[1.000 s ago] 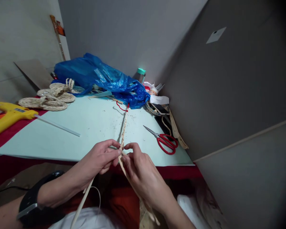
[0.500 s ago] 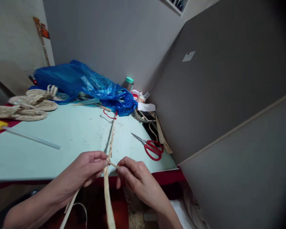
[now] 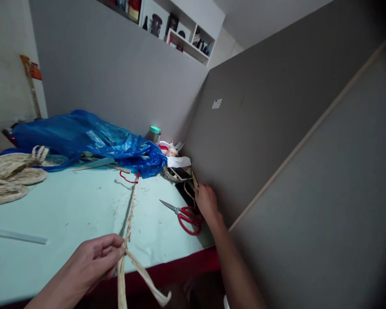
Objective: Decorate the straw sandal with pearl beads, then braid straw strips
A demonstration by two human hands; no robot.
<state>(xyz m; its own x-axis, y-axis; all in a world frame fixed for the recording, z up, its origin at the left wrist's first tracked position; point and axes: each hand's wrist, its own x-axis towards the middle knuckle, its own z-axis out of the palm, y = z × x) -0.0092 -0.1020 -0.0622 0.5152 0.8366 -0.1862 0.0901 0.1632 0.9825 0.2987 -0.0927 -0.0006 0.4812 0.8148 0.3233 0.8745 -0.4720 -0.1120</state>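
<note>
My left hand (image 3: 99,259) pinches the near end of a thin plaited straw braid (image 3: 131,210). The braid runs away from me to a red string (image 3: 128,177) beside the blue bag. Loose flat straw strands (image 3: 148,279) hang from below the left fingers, one bending to the right. At the table's right side, my right hand (image 3: 206,199) is closed around the lower part of a straw strip (image 3: 194,180) lying by the partition; its fingertips are partly hidden. Red-handled scissors (image 3: 188,218) lie with blades apart just left of the right hand.
A blue plastic bag (image 3: 93,139) lies along the back of the table. Coiled straw braid (image 3: 16,176) sits at the left, near a pale flat stick (image 3: 17,236). Behind the scissors are a phone (image 3: 182,172) and a green-capped bottle (image 3: 155,134). A grey partition (image 3: 260,128) bounds the right.
My right hand has let go of the strand beside the left hand and moved forward and right to the straw strip. The left hand still pinches the braid. The view has tilted up and right.
</note>
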